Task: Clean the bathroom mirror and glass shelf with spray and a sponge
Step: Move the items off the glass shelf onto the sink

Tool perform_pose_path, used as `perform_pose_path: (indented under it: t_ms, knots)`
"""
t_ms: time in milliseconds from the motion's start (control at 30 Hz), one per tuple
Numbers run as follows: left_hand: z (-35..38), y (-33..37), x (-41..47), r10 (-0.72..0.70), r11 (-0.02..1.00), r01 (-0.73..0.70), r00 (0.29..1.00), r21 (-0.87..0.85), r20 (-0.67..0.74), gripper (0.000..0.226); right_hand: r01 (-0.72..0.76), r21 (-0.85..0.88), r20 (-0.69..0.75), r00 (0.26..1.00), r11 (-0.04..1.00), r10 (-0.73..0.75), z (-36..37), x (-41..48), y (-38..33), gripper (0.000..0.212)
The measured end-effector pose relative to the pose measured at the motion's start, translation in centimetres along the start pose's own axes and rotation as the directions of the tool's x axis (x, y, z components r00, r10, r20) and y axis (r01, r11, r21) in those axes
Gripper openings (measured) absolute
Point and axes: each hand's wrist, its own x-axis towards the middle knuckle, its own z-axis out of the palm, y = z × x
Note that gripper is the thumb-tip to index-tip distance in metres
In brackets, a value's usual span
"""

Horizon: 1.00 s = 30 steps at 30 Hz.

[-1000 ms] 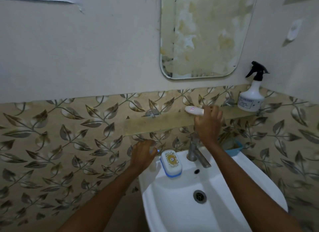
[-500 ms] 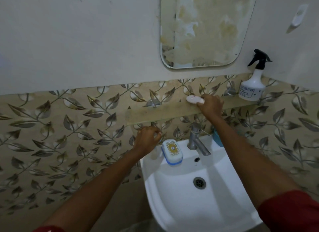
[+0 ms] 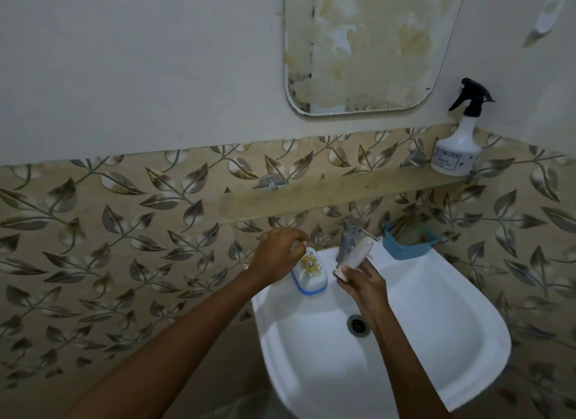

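One white tube wrapped in the curled right grip above the sink; left grip curled beside the soap box, hold unclear. Farther out, spray bottle standing on the grimy glass shelf, mirror blotchy. Apparently clearing only; spraying, wiping undone.

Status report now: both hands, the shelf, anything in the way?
Right hand grips white tube over sink. Left hand curled by soap box, grasp unclear. Shelf grimy; spray bottle stands on its right end.
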Motion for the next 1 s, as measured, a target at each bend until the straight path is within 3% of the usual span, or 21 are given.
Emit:
perform_pose_path:
  t_ms: [133, 333, 400, 500, 700, 833, 933, 1000]
  knots:
    - [-0.1, 0.1, 0.3, -0.005, 0.999, 0.004, 1.0, 0.033, 0.026, 0.041, 0.088, -0.374, -0.027, 0.994, 0.923, -0.106, 1.8, 2.8, 0.1, 0.042]
    - [0.1, -1.0, 0.9, 0.028, 0.991, -0.03, 0.999, 0.132, 0.021, 0.035, 0.113, -0.66, -0.029, 0.984, 0.743, -0.176, 2.7, 6.9, 2.2, 0.042]
    - [0.3, -1.2, 0.7, 0.031, 0.986, -0.027, 0.999, 0.165, -0.024, 0.037, 0.165, -0.695, -0.051, 0.959, 0.699, -0.278, 3.4, 7.4, 3.3, 0.042]
    - [0.7, -2.1, 0.4, 0.067, 0.976, -0.04, 0.99, 0.216, -0.122, 0.045, 0.245, -0.694, -0.038, 0.926, 0.676, -0.375, 4.3, 7.8, 4.0, 0.069]
    - [0.8, -4.0, 0.1, 0.0, 0.988, 0.018, 0.993, 0.154, -0.117, 0.048, 0.298, -0.763, -0.007, 0.883, 0.573, -0.469, 3.9, 10.2, 5.7, 0.098]
    - [0.7, -3.6, 0.5, -0.017, 0.983, 0.036, 0.995, 0.181, -0.103, 0.039, 0.198, -0.742, -0.086, 0.919, 0.641, -0.384, 4.6, 9.2, 4.9, 0.079]
    - [0.7, -2.8, 0.6, -0.004, 0.982, 0.022, 0.995, 0.186, -0.097, 0.051, 0.166, -0.774, -0.067, 0.938, 0.611, -0.34, 4.8, 8.1, 3.8, 0.042]
    - [0.6, -2.5, 0.7, -0.005, 0.987, 0.018, 0.997, 0.157, -0.082, 0.05, 0.147, -0.775, -0.066, 0.948, 0.615, -0.31, 4.5, 7.6, 3.5, 0.034]
